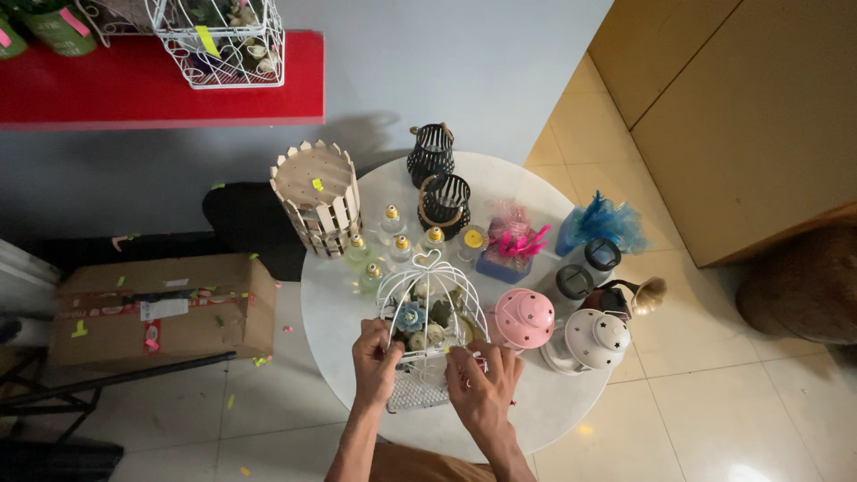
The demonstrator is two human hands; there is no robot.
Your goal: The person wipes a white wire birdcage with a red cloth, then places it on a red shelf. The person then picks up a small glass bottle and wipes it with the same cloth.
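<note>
left hand [375, 357] fingers pinching white wire birdcage [430, 308] at front-centre of round surface [330, 303] | right hand [482, 386] fingers curled at cage base, grip seemingly closed | risk: tilting cage knocks small bottles [393, 245] behind or pink lantern [523, 319] just beside

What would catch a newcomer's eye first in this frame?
Both hands, left hand and right hand, grip a white wire birdcage at the near edge of a round white table. Right of it stand a pink lantern and a white lantern.
</note>
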